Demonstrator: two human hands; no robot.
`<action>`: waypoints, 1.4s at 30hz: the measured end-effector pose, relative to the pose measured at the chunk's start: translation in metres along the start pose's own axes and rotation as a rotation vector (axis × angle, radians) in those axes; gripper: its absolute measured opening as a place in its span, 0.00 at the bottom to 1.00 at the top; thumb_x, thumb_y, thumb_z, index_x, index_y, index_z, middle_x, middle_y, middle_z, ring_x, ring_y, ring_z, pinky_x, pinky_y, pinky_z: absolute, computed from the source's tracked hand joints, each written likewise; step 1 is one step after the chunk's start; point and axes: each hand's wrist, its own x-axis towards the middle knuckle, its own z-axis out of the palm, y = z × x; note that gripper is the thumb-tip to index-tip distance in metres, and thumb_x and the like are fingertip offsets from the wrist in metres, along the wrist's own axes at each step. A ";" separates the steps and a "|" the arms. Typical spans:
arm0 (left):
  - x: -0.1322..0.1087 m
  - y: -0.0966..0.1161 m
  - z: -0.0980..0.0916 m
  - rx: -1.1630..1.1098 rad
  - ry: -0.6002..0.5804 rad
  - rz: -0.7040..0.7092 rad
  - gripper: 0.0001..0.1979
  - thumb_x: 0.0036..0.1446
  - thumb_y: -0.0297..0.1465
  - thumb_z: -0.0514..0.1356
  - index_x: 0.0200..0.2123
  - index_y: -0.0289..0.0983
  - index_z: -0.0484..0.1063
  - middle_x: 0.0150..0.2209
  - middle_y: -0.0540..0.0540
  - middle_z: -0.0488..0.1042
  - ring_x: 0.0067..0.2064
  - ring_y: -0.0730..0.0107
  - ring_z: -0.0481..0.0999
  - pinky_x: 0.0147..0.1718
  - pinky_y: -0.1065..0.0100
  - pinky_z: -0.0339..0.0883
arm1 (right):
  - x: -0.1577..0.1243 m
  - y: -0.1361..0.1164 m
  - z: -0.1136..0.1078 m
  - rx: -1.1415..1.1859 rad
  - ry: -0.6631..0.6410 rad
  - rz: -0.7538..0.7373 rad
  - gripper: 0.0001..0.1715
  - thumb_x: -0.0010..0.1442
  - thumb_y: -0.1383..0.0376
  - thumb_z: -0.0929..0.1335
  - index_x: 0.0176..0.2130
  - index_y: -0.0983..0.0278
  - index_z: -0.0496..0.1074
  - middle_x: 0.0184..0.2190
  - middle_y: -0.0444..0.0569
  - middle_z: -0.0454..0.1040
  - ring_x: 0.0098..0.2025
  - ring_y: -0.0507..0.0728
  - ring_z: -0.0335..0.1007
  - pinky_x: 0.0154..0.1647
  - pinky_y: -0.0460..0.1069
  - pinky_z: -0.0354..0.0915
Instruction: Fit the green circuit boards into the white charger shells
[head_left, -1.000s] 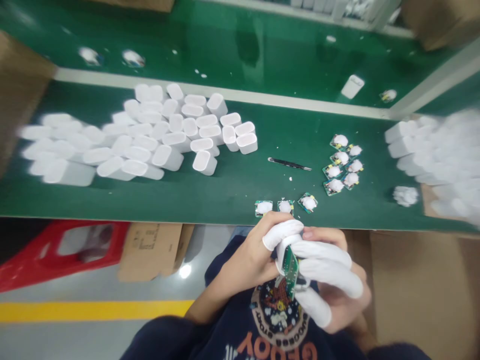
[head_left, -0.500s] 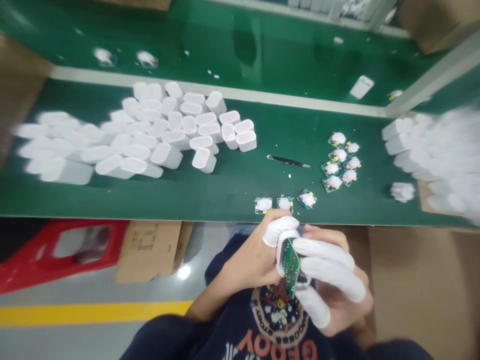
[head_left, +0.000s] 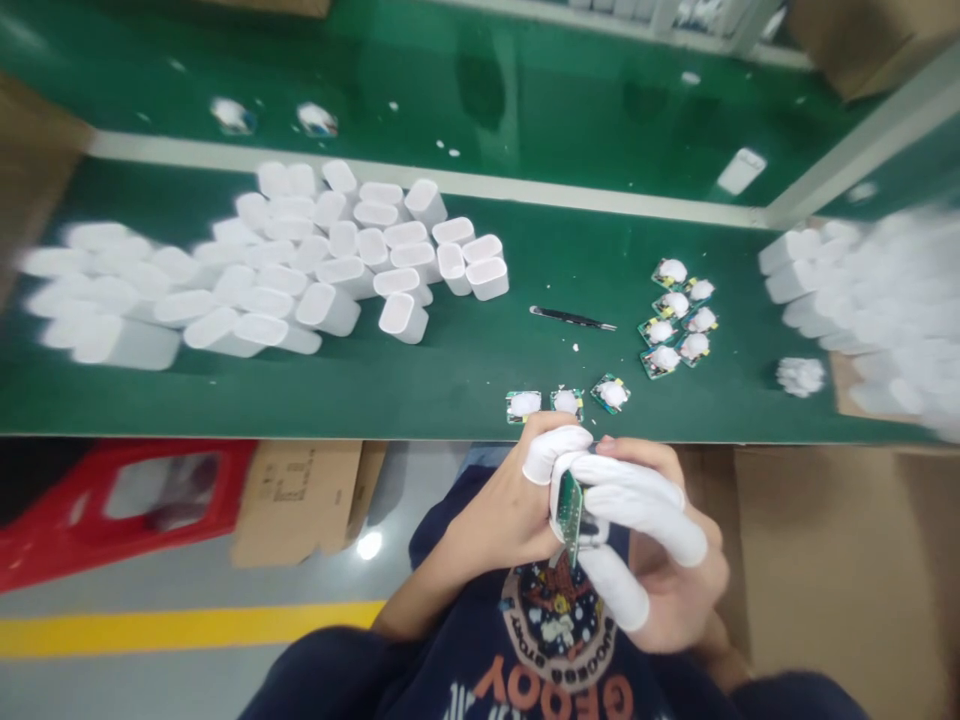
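Close to my chest, just off the bench's front edge, my left hand is wrapped round a white plastic housing, mostly hidden by my fingers. A green circuit board stands partly inside the housing's mouth. My right hand, with white finger cots on several fingers, grips the board from its right side; the board's far face is hidden. On the bench edge beyond my hands lie three small circuit boards topped with white blobs, the nearest being this board. Black tweezers rest behind them.
Many white housings stand and lie on the green bench at left. At right are several assembled boards, a white clump and a blurred heap of white parts. A red bin and cardboard sit below.
The board has gone deeper into the housing, so less of it shows. My right hand has moved left and slightly up, towards my left hand.
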 end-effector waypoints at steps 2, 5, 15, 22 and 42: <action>0.001 -0.001 0.002 0.000 -0.023 -0.019 0.26 0.60 0.29 0.62 0.59 0.45 0.58 0.50 0.41 0.62 0.54 0.48 0.69 0.52 0.49 0.75 | 0.003 0.000 0.001 0.010 0.021 0.010 0.33 0.57 0.74 0.73 0.60 0.59 0.77 0.49 0.57 0.84 0.56 0.68 0.77 0.53 0.64 0.79; 0.002 -0.003 0.004 -0.022 -0.006 -0.035 0.23 0.61 0.31 0.62 0.57 0.44 0.59 0.50 0.41 0.62 0.54 0.48 0.69 0.52 0.49 0.74 | 0.007 0.000 0.002 0.041 0.037 0.024 0.31 0.56 0.75 0.74 0.58 0.59 0.79 0.46 0.55 0.84 0.55 0.67 0.78 0.53 0.62 0.78; 0.002 -0.006 0.008 -0.101 0.056 -0.029 0.23 0.63 0.34 0.61 0.59 0.45 0.59 0.51 0.42 0.61 0.53 0.52 0.70 0.53 0.49 0.76 | 0.003 0.009 0.008 0.128 0.082 -0.017 0.30 0.56 0.75 0.74 0.57 0.60 0.79 0.46 0.54 0.85 0.52 0.67 0.79 0.54 0.64 0.79; -0.004 -0.005 0.009 -0.047 0.102 -0.047 0.24 0.62 0.36 0.61 0.60 0.46 0.61 0.51 0.41 0.64 0.55 0.49 0.71 0.52 0.47 0.78 | 0.000 0.003 0.005 0.026 0.037 -0.055 0.32 0.55 0.73 0.74 0.58 0.59 0.78 0.48 0.54 0.84 0.54 0.67 0.79 0.61 0.67 0.76; 0.000 -0.007 0.011 -0.200 0.004 -0.153 0.27 0.61 0.30 0.63 0.60 0.45 0.57 0.52 0.43 0.61 0.54 0.54 0.71 0.56 0.52 0.72 | 0.006 0.003 0.007 0.157 0.090 0.161 0.32 0.56 0.79 0.74 0.55 0.54 0.80 0.47 0.52 0.84 0.55 0.64 0.77 0.55 0.62 0.78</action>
